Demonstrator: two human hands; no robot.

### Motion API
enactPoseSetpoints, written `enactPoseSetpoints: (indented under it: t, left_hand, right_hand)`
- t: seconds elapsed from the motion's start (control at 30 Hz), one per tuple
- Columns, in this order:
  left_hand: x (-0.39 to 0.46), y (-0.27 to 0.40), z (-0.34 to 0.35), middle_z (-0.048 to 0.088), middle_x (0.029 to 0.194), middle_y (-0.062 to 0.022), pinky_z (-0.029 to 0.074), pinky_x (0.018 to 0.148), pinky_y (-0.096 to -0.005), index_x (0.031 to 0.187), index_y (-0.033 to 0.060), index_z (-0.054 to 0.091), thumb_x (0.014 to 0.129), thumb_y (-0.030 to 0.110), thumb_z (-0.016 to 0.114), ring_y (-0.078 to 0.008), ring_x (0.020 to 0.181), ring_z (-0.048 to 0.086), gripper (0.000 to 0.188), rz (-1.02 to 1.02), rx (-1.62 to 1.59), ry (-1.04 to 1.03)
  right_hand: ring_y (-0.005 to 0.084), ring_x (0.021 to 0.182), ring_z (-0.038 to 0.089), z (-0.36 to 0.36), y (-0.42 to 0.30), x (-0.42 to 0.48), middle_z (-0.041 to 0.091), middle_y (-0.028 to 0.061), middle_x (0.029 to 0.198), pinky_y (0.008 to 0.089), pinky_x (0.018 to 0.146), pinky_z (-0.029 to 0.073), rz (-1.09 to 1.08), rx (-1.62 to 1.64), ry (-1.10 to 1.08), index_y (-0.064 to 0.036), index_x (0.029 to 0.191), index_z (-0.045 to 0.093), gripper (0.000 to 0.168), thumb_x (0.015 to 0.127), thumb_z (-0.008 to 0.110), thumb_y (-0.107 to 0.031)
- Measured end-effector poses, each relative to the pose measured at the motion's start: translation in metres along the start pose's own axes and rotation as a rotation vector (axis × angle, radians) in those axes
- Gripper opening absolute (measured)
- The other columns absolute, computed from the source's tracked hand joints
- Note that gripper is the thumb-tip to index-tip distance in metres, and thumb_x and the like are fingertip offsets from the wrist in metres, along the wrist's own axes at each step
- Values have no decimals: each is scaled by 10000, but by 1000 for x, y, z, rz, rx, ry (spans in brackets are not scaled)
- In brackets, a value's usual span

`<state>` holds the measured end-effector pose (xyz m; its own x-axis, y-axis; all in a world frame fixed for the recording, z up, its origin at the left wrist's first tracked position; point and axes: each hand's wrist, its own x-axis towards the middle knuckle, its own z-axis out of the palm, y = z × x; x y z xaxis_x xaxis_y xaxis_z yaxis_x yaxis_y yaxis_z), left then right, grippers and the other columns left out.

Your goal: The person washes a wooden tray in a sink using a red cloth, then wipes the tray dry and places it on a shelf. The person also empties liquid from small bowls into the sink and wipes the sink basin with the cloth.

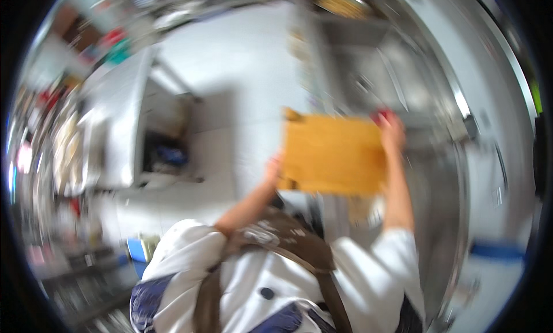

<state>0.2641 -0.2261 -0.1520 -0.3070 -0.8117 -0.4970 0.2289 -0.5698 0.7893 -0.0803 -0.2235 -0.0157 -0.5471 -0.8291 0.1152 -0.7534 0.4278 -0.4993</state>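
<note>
A flat rectangular yellow-brown board (335, 155), possibly a wooden cutting board, is held out in front of my apron. My left hand (273, 170) grips its left edge, near a dark mark at the lower left corner. At the upper right corner, my right hand (392, 132) grips the board, with something small and red (381, 116) at the fingers; blur hides whether that is a separate thing. The board's far edge lies close to the near side of a stainless steel sink.
A steel sink (367, 74) lies ahead on the right, beyond it a round pan (341, 4) with yellow contents. To the left stands a steel table (116, 130) with pale items on it. Cluttered shelving (86, 268) is at the lower left. The tiled floor (216, 43) lies between.
</note>
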Motion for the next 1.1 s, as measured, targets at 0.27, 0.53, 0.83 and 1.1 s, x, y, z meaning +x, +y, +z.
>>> enactPoseSetpoints:
  t: [0.27,0.53,0.83,1.1]
  left_hand:
    - [-19,50,43,569,648,-12,428,466,-247,712,59,560,804,380,574,-85,525,509,334,-87,-315,171]
    - [-9,37,33,560,668,-1,418,494,-238,746,65,574,815,379,559,-76,554,498,321,-68,-289,191]
    - [-14,47,37,557,652,-7,414,472,-245,716,64,554,811,376,567,-84,540,498,326,-55,-383,133]
    - [-19,54,40,534,608,9,381,442,-238,645,73,539,809,372,573,-76,499,459,343,-38,-364,189]
  right_hand:
    - [298,905,548,47,126,30,558,144,1057,373,775,437,224,491,220,-97,1173,452,388,858,465,-324]
    - [266,1079,451,25,63,31,448,133,1201,317,897,366,-432,133,47,-12,1024,542,326,699,556,3]
    - [295,1097,437,18,-8,-5,504,114,1135,383,842,423,-327,-472,219,-109,888,631,270,674,538,26]
    - [321,999,492,30,-82,-47,520,124,1099,395,780,427,-345,-251,28,-136,915,626,321,647,549,22]
